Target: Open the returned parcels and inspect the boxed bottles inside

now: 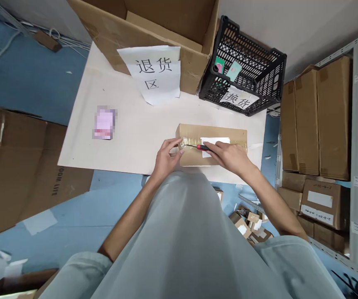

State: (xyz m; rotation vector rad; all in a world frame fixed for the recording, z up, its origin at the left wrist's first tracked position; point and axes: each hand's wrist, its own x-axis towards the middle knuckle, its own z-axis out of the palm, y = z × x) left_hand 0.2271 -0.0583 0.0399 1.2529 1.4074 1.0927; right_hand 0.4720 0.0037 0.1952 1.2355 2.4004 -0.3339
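Observation:
A small taped cardboard parcel (229, 135) with a white label (219, 141) lies near the front edge of the white table (129, 124). My left hand (166, 155) grips the parcel's left end, fingers curled over its top edge. My right hand (227, 155) is closed on a red-handled cutter (203, 147), whose tip lies along the tape seam on the parcel's top.
A big open carton (154, 37) with a paper sign stands at the table's back. Beside it sits a black plastic crate (244, 70) with small cards inside. A pink blurred item (104, 122) lies to the left. Shelves of boxes (316, 120) stand on the right; scraps litter the blue floor.

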